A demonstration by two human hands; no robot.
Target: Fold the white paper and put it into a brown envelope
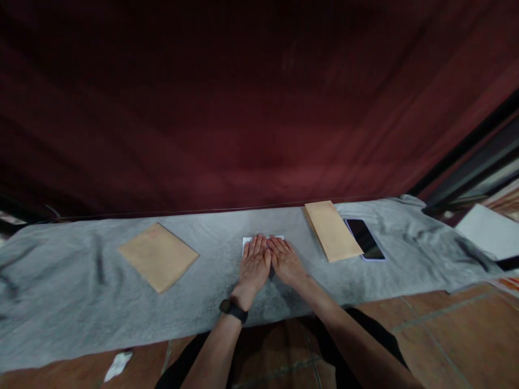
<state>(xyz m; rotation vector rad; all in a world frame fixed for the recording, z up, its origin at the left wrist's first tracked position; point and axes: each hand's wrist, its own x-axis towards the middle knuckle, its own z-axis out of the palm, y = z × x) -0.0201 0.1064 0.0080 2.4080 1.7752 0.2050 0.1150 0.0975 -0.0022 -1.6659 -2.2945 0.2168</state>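
Observation:
Both palms press flat on a small piece of white paper [246, 239] lying on the grey cloth, and most of the sheet is hidden beneath them. My left hand [255, 263], with a dark watch on its wrist, has its fingers stretched forward over the paper's left part. Beside it, my right hand [286, 263] lies with fingers extended over the right part, the two thumbs close together. To the left rests a brown envelope [159, 256], turned at an angle. On the right is another brown envelope [333, 232], which looks like a stack, next to a phone [365, 239].
The grey cloth [101, 313] covers a long narrow surface backed by a dark red curtain [251, 135]. A white sheet or board [490, 232] sits at the far right. On the tiled floor [441, 335] lies a crumpled white scrap [118, 365].

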